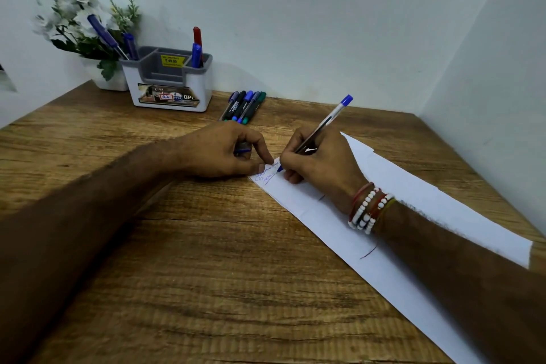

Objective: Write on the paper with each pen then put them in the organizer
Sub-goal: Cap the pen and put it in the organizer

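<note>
My right hand point(317, 158) grips a clear blue ballpoint pen point(334, 115), its tip pressed on the far corner of a white paper point(413, 201) that carries blue handwriting. My left hand point(227, 151) pins that corner with its fingertips and holds a small blue pen cap point(243, 151) curled in the fingers. Several capped pens point(243, 105) lie side by side on the wooden table beyond my hands. The white and grey organizer point(168, 83) stands at the back left, with blue pens in its left slot and a red and a blue pen in its right slot.
A white pot of artificial flowers point(88, 26) stands behind the organizer in the corner. White walls close the table point(206, 260) at the back and right. My forearms stretch across the table from the near edge.
</note>
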